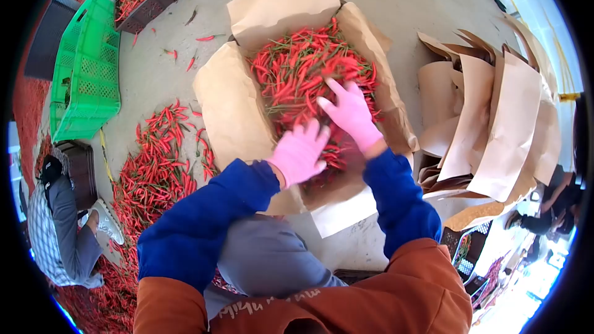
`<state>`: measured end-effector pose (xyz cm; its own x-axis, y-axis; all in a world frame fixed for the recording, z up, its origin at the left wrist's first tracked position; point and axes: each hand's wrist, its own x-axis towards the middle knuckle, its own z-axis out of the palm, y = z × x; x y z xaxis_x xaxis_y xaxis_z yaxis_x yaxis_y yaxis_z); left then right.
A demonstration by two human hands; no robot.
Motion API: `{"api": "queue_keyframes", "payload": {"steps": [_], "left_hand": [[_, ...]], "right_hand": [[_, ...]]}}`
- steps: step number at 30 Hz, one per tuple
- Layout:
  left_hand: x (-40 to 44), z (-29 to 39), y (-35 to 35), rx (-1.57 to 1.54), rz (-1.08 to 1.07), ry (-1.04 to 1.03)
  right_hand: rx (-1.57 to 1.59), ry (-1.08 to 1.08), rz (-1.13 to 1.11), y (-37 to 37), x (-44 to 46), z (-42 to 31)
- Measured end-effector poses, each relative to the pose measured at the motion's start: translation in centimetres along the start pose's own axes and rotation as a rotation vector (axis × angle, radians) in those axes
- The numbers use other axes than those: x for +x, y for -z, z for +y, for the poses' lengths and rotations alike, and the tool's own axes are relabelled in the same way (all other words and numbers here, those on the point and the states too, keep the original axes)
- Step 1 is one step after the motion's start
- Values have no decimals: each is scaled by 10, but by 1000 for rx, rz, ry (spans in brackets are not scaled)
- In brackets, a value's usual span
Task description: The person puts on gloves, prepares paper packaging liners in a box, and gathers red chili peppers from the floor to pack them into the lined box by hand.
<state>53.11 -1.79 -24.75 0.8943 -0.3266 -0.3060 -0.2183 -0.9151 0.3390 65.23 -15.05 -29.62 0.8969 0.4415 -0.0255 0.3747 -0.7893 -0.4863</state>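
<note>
A: Left hand, how open?
B: Saw left hand in pink glove, palm down, fingers well spread, at the near left part of the peppers. Read as gripping nothing.

A: Right hand?
B: Found right hand farther in, also pink-gloved, over the heap, thumb and forefinger apart. Couldn't tell whether gripped any; too blurred at the fingertips.

A: Sleeves?
B: Noted blue sleeves just behind both gloves.

A: Peppers, where?
B: Logged as heaped inside paper-lined box, red with green stems. Marked paper flaps folded outward.

A: Farther out?
B: Put loose pile on floor, left of box. Added green crate beyond pile, dark crate of peppers near that, paper stack to the right.

A: Anyone else?
B: Tagged person at far left, near pile.
</note>
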Motion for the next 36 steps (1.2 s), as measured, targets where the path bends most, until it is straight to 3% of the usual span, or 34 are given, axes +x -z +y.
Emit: {"api": "queue_keyframes", "payload": {"steps": [2,6,8,11,13,14,16,18,21,23,24,25,26,27,28,30,32,33,35,36], "left_hand": [[-5,-3,-13,-47,69,-136],[8,-17,-17,-96,-121,-129],[14,-25,-27,-131,-93,-119],[17,-28,-20,-212,29,5],[16,-32,-29,-99,40,-31],[14,-28,-23,-180,-56,6],[5,-19,-18,-183,-70,-98],[-3,-20,-21,-266,-106,-198],[-32,-41,0,-357,218,-335],[-72,-86,20,-309,489,-204],[-100,-118,28,-299,551,-5],[-135,-150,37,-291,615,176],[-180,-171,49,-527,604,514],[-225,-203,32,-314,865,587],[-279,-219,26,-447,865,922],[-408,-291,-67,-392,1337,1135],[-515,-282,-105,-174,1136,1674],[-560,-274,-129,-178,1021,1846],[-620,-262,-177,-420,998,2007],[-632,-253,-186,-439,973,2091]], "right_hand": [[-44,35,-40,-24,39,-33],[15,-31,-169,-58,100,-95],[33,-77,-228,-64,107,-104],[155,219,-304,-37,82,-55],[-40,383,-242,-23,52,-4],[-165,433,-184,-15,34,14],[-299,434,-215,2,-1,33],[-351,493,-98,12,-27,44],[-394,455,-142,34,-50,41],[-234,299,-256,39,-66,59],[-135,245,-318,43,-67,73],[-246,178,-430,59,-60,62],[-474,62,-612,76,-49,29],[-667,53,-653,90,-38,0],[-599,175,-545,97,-30,-34],[-354,408,-416,90,-14,-113],[-28,563,-496,46,9,-185],[126,609,-590,9,22,-222],[398,654,-634,-107,57,-268],[453,371,-712,-134,56,-302]]}}
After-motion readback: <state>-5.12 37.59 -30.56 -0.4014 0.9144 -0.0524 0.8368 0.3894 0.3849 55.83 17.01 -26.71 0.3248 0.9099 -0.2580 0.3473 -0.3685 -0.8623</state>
